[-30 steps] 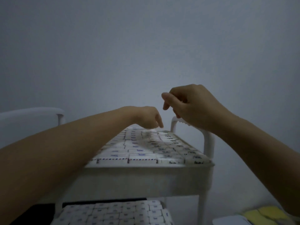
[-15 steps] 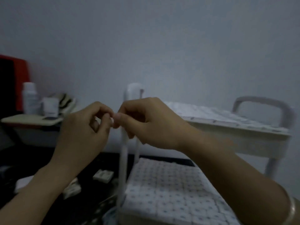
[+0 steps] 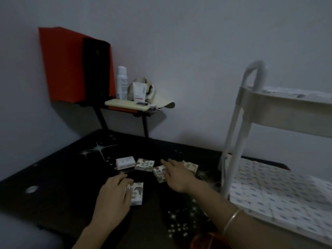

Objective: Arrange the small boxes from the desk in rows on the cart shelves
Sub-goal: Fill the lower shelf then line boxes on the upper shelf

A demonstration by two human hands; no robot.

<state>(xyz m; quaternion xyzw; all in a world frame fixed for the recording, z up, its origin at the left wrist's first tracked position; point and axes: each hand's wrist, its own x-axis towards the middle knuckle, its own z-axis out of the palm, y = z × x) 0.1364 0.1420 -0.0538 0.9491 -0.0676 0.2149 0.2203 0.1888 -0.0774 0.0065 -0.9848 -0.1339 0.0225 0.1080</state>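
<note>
Several small printed boxes lie on the black desk (image 3: 59, 178). My left hand (image 3: 115, 196) covers the left side of the nearest box (image 3: 137, 193), fingers lying on it. My right hand (image 3: 177, 174) reaches out flat, fingers straight, over a tilted box (image 3: 159, 174), with another box (image 3: 191, 167) just behind it. Two more boxes (image 3: 144, 164) (image 3: 125, 162) lie side by side further back. The white cart (image 3: 235, 123) stands at the right; its lower shelf (image 3: 269, 191) and top shelf (image 3: 291, 95) are covered with rows of small boxes.
At the back of the desk stands a small raised stand (image 3: 125, 106) holding a white bottle (image 3: 122, 83), a small carton and a phone. A red and black bag (image 3: 75, 65) leans on the wall beside it. A round grommet (image 3: 31, 189) sits at the desk's left.
The view swung left from the cart's top shelf down to the desk. Both hands left the cart, came together in front, then dropped onto the boxes on the desk.
</note>
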